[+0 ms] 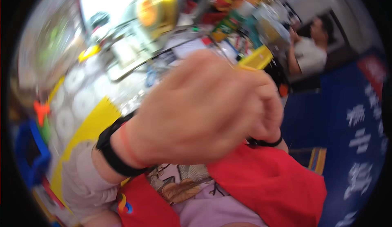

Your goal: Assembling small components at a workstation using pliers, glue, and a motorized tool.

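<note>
My left hand [200, 108] fills the middle of the head view, raised in front of my chest and smeared by motion. Its fingers curl inward; what they hold, if anything, is hidden. A black watch band [118, 157] and a thin orange-pink band [131, 145] circle the left wrist. Behind it, at its right, my right hand [272, 131] is mostly covered, with a black band [265, 142] at the wrist. The fingers of that hand cannot be made out. A flat yellow piece [257, 58] shows just above the hands; whether either hand touches it is unclear.
A cluttered table with a pale flat machine part [126, 55] and a round yellow object [157, 10] lies beyond my hands. Yellow edging [92, 123] and a blue frame [32, 153] are at left. A person [308, 49] is at far right, above a blue panel [326, 121].
</note>
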A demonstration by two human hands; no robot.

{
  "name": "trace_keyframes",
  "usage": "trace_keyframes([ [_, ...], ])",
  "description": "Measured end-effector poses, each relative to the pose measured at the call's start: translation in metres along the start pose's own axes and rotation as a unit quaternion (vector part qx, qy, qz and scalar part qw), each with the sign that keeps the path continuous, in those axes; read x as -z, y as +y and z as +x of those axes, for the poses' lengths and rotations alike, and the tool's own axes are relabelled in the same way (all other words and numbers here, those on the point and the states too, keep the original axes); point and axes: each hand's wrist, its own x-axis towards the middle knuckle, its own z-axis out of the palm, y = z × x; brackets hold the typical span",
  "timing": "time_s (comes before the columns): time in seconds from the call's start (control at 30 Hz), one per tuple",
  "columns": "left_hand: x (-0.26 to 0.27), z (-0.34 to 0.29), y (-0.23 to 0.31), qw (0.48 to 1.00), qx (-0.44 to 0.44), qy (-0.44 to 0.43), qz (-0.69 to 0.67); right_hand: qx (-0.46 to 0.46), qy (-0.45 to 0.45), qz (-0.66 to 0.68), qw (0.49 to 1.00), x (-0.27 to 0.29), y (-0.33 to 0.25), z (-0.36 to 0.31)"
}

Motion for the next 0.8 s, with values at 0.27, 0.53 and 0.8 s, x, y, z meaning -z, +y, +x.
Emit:
trace_keyframes([
  [0.27, -0.014, 0.006, 0.002, 0.965, 0.178, -0.186, 0.038, -0.207, 0.457, 0.056, 0.863, 0.212, 0.072, -0.166],
  [0.53, -0.045, 0.019, 0.004, 0.874, 0.254, -0.414, 0.018, -0.371, 0.504, -0.111, 0.772, 0.259, 0.268, -0.251],
  [0.8, -0.042, 0.018, -0.001, 0.844, 0.320, -0.428, 0.040, -0.355, 0.530, 0.039, 0.769, 0.270, 0.318, -0.215],
])
